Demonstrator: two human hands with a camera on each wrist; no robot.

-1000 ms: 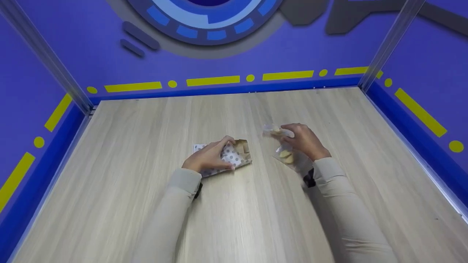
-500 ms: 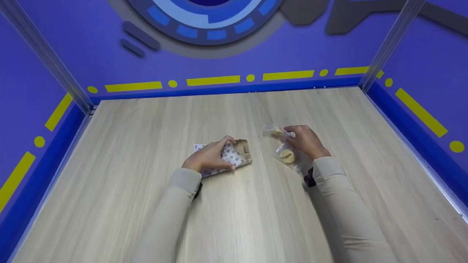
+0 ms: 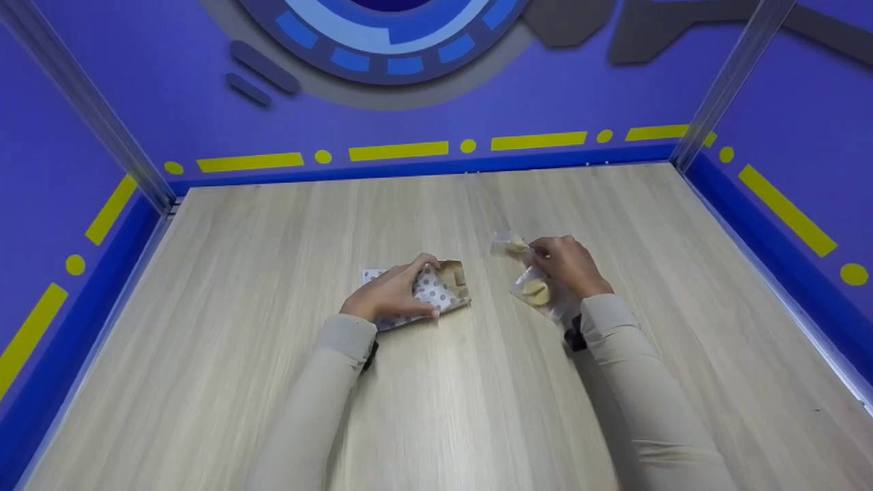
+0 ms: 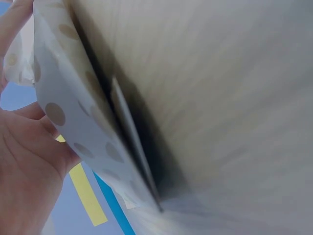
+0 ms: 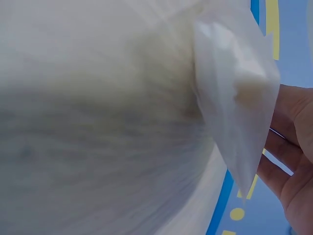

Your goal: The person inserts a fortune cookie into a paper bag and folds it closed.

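Note:
My left hand (image 3: pixel 389 293) grips a white paper bag (image 3: pixel 433 290) with grey-brown dots, lying on its side on the table. Fingers and thumb spread over its two edges, and its brown-lined mouth (image 3: pixel 451 276) faces right. To the right, my right hand (image 3: pixel 571 264) pinches the near end of a small clear packet (image 3: pixel 508 243) with a pale piece inside. Below that hand lies another clear packet (image 3: pixel 525 281) holding a pale yellow, folded-looking cookie (image 3: pixel 536 292). In the right wrist view, a translucent packet (image 5: pixel 234 88) hangs before the fingers, its contents blurred.
The light wood table (image 3: pixel 436 409) spreads all around the hands. Blue-purple panels (image 3: pixel 423 126) with yellow marks wall its back and sides, joined by metal corner posts (image 3: pixel 730 82).
My right hand's fingertips have shifted slightly, and the whitish plastic end that stuck out past them is now hidden. My left hand and the dotted bag stay put.

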